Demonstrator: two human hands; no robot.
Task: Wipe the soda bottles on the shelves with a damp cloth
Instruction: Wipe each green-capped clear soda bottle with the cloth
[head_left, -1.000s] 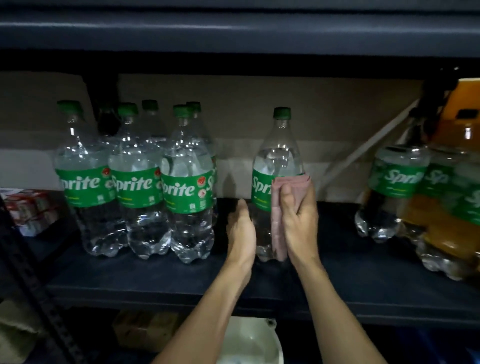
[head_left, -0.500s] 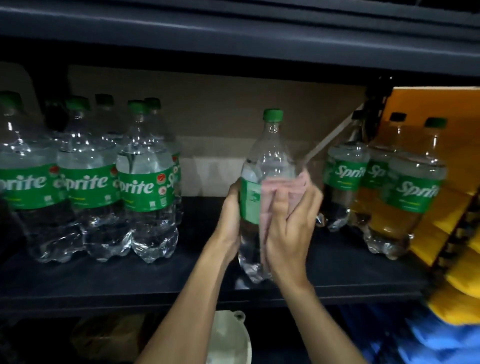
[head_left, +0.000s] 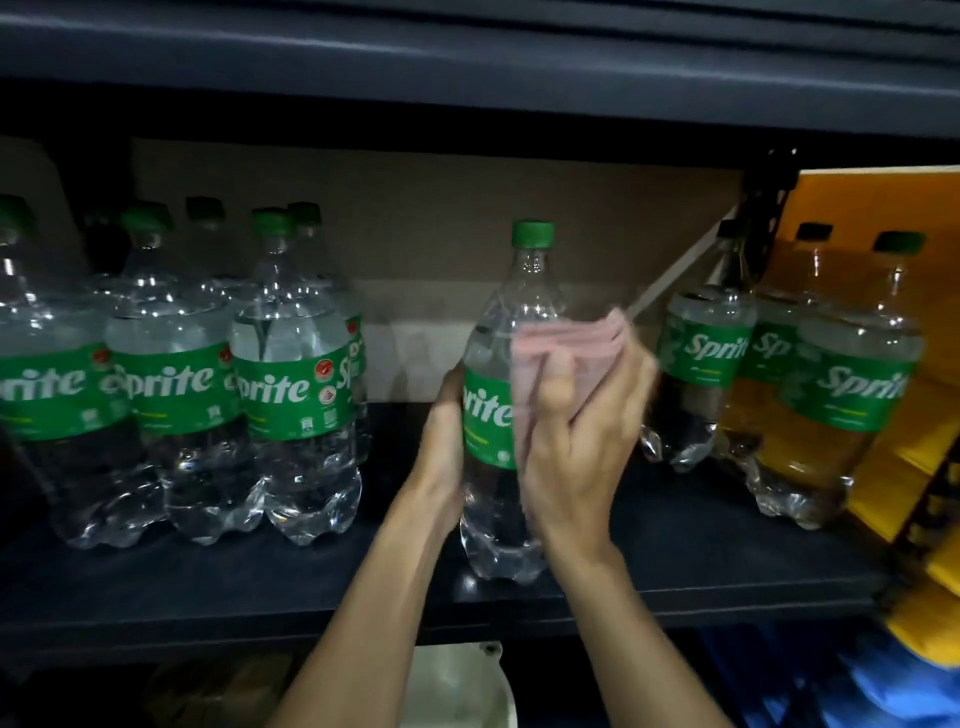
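Green labels reading "Sprite" wrap the clear bottles (head_left: 176, 384) bunched on the dark shelf (head_left: 701, 551), well to the left of our grip. Our left hand (head_left: 441, 447) curls round the label side of the single bottle (head_left: 524, 291), which is held roughly upright between both hands with its green cap on; we cannot tell whether its base touches the shelf. Its label shows only "prite". Our right hand (head_left: 576, 441) clutches a folded pink cloth (head_left: 566, 343) and presses it over the bottle's shoulder and label. Right of the grip stand more Sprite bottles (head_left: 711, 358), with yellow packaging (head_left: 857, 202) behind them. Below our wrists a white object (head_left: 457, 686) shows dimly.
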